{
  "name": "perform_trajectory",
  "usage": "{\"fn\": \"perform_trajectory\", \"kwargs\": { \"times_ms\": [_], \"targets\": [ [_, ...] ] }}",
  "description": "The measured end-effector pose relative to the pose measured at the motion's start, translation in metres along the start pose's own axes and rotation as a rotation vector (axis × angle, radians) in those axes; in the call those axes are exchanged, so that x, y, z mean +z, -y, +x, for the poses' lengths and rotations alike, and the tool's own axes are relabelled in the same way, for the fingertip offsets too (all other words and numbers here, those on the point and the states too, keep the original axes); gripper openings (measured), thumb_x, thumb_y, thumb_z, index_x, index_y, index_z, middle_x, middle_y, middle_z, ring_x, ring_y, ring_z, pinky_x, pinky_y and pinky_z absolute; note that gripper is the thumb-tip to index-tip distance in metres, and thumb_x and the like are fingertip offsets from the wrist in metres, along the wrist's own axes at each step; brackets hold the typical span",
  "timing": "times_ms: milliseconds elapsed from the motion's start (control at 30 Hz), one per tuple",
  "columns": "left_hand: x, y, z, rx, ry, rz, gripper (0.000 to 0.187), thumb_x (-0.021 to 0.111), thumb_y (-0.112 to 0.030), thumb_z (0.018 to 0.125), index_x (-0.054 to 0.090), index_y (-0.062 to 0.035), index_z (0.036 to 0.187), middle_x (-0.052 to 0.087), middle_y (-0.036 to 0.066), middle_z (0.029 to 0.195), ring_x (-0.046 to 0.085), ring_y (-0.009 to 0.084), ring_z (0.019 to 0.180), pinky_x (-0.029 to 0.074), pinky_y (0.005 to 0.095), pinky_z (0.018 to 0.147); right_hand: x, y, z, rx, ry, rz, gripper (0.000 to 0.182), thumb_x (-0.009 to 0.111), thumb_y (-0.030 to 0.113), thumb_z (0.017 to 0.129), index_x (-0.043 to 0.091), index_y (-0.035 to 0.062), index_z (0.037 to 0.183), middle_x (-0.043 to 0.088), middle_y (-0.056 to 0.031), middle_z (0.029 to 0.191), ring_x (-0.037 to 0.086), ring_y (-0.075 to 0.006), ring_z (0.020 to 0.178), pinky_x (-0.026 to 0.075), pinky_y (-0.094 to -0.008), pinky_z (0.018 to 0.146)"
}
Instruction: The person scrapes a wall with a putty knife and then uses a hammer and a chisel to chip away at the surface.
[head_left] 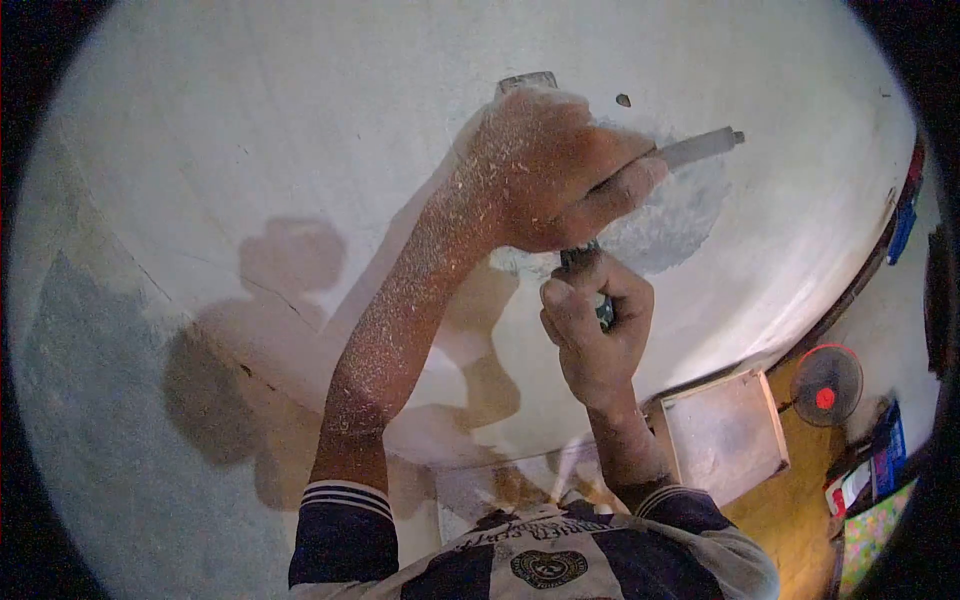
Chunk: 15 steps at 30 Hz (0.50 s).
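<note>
My left hand (555,170), dusty up the forearm, is closed high against the pale plastered surface. A grey cylindrical piece (700,147) sticks out to the right of its fingers, and a flat grey end (527,82) shows above the knuckles. Just below, my right hand (600,315) is wrapped round a dark and green handle (604,312). Dark metal shows between the two hands. Most of the held tool is hidden by my fingers, so its type and whether these parts are joined cannot be made out.
The pale surface (300,110) has a rough grey patch (680,215), a small dark hole (623,100) and cracks at lower left. At lower right are a pale rectangular panel (725,435), a fan with a red centre (826,385) and colourful items. Shadows fall left.
</note>
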<state>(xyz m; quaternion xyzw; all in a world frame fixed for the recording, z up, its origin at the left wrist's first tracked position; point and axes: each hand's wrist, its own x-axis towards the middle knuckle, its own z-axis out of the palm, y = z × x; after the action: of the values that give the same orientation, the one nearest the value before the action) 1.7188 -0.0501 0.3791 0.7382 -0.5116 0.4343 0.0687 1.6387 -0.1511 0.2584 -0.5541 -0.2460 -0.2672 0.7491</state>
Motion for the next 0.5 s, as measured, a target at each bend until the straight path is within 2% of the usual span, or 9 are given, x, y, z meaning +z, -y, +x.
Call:
{"fn": "perform_trajectory", "kwargs": {
  "times_ms": [133, 233, 333, 367, 467, 500],
  "targets": [
    [0.011, -0.015, -0.028, 0.034, 0.033, -0.044, 0.031, 0.057, -0.037, 0.092, 0.067, -0.0109, 0.08, 0.057, 0.014, 0.053, 0.064, 0.0334, 0.054, 0.052, 0.0466, 0.061, -0.005, -0.002, -0.03, 0.044, 0.005, -0.084, 0.026, 0.07, 0.007, 0.086, 0.052, 0.0027, 0.067, 0.051, 0.0005, 0.065, 0.042, -0.0079, 0.063, 0.033, -0.0273, 0.056],
    [0.008, -0.008, -0.024, 0.051, 0.035, -0.034, 0.03, 0.057, -0.036, 0.092, 0.068, -0.0108, 0.081, 0.057, 0.015, 0.053, 0.063, 0.0339, 0.054, 0.051, 0.0473, 0.06, -0.004, -0.018, -0.024, -0.041, 0.026, -0.133, 0.026, 0.069, 0.007, 0.086, 0.052, 0.0026, 0.067, 0.051, 0.0002, 0.064, 0.042, -0.0079, 0.063, 0.034, -0.0271, 0.056],
    [0.0, -0.005, -0.016, 0.007, -0.021, -0.063, 0.03, 0.057, -0.035, 0.092, 0.068, -0.0103, 0.081, 0.056, 0.015, 0.053, 0.061, 0.034, 0.052, 0.05, 0.0485, 0.059, -0.003, 0.002, -0.009, -0.061, 0.09, -0.096, 0.025, 0.068, 0.005, 0.086, 0.052, 0.0023, 0.067, 0.052, 0.0, 0.065, 0.044, -0.0079, 0.064, 0.036, -0.027, 0.056],
    [-0.001, -0.004, -0.014, -0.009, -0.044, -0.072, 0.03, 0.057, -0.035, 0.092, 0.069, -0.0101, 0.082, 0.056, 0.015, 0.053, 0.061, 0.0339, 0.051, 0.049, 0.0489, 0.058, 0.0, 0.008, -0.011, -0.013, 0.082, -0.088, 0.024, 0.067, 0.005, 0.087, 0.052, 0.0023, 0.068, 0.051, 0.0002, 0.064, 0.043, -0.0081, 0.063, 0.035, -0.027, 0.055],
    [0.01, -0.014, -0.033, -0.014, 0.011, -0.069, 0.03, 0.058, -0.035, 0.09, 0.069, -0.0083, 0.083, 0.057, 0.016, 0.057, 0.061, 0.0334, 0.055, 0.048, 0.0481, 0.058, 0.002, -0.002, -0.025, -0.05, 0.027, -0.112, 0.028, 0.067, 0.005, 0.087, 0.05, 0.0064, 0.065, 0.046, 0.0038, 0.062, 0.038, -0.0079, 0.06, 0.031, -0.0261, 0.055],
    [0.014, -0.018, -0.043, -0.028, 0.001, -0.081, 0.029, 0.059, -0.034, 0.089, 0.069, -0.0077, 0.084, 0.057, 0.016, 0.058, 0.061, 0.0331, 0.057, 0.048, 0.0473, 0.058, 0.0, -0.006, -0.031, -0.004, 0.064, -0.132, 0.028, 0.068, 0.005, 0.087, 0.051, 0.006, 0.065, 0.047, 0.0035, 0.062, 0.039, -0.0082, 0.059, 0.031, -0.0264, 0.055]
  ]
}}
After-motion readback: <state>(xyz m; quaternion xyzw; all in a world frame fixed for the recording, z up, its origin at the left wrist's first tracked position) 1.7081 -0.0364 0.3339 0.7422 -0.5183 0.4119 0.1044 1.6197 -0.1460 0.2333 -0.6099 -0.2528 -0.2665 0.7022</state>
